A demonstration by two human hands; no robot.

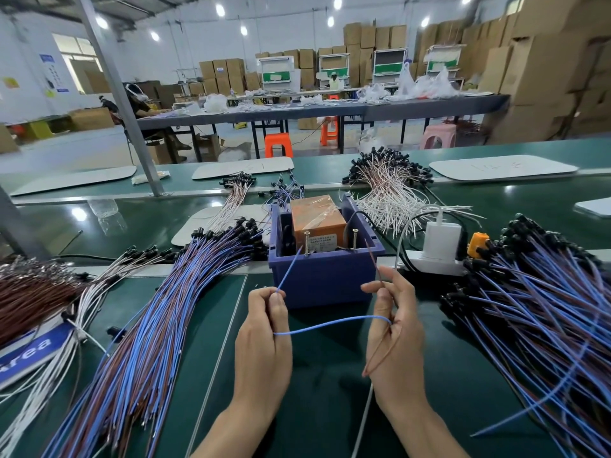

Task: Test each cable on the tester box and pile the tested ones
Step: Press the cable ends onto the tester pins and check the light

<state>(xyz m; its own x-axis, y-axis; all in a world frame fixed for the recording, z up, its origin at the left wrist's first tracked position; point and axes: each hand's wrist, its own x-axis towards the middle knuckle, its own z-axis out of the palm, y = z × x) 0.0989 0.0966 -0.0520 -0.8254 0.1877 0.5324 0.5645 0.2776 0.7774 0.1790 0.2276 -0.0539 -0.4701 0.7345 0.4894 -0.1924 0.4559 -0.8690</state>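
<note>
pinch on both ends. left hand [264, 328] nips the blue lead [330, 322] between thumb and fingertip, tip just beside the left screw [307, 242] on the tester box [325, 282]; can't tell if it's touching. right screw [354, 239] is bare: brown lead [375, 259], pinched by the right hand [395, 325], has its tip near it but apart. risks: thin leads flex, so a tip could skid off a screw head and read a false fail. slack blue loop between the hands could snag the right pile [529, 309] when the cable is set aside.
</note>
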